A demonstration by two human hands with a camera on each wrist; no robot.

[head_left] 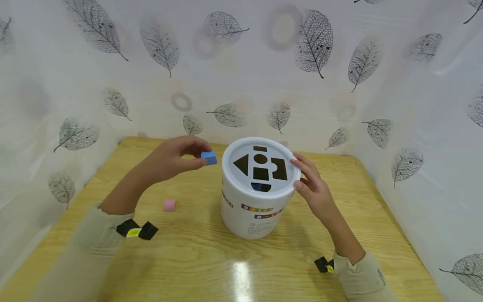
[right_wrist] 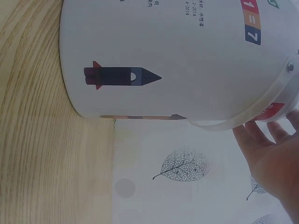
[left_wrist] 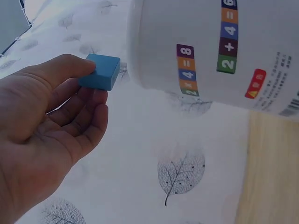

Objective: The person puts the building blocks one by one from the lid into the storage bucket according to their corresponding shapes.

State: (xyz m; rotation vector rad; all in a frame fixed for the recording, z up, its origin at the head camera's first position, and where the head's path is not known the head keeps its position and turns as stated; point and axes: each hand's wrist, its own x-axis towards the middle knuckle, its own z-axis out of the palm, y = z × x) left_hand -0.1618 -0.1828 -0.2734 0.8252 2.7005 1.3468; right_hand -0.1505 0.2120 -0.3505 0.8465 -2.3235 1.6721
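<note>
A white bucket (head_left: 241,209) stands upright on the table, its lid (head_left: 241,180) cut with shaped holes: a triangle, a circle, rectangles, a half circle and a notched block. Just left of its rim, my left hand (head_left: 175,157) pinches a small blue block (head_left: 209,158) between thumb and fingers. In the left wrist view the blue block (left_wrist: 103,71) shows flat faces and sits apart from the bucket (left_wrist: 159,46). My right hand (head_left: 313,188) rests its fingertips on the right rim; in the right wrist view the hand (right_wrist: 273,154) touches the bucket's upper end.
A small pink block (head_left: 170,205) lies on the wooden table (head_left: 188,260), left of the bucket. White leaf-patterned sheeting (head_left: 241,84) rises behind the table and along both sides. A white handle (right_wrist: 233,122) hangs at the bucket's side.
</note>
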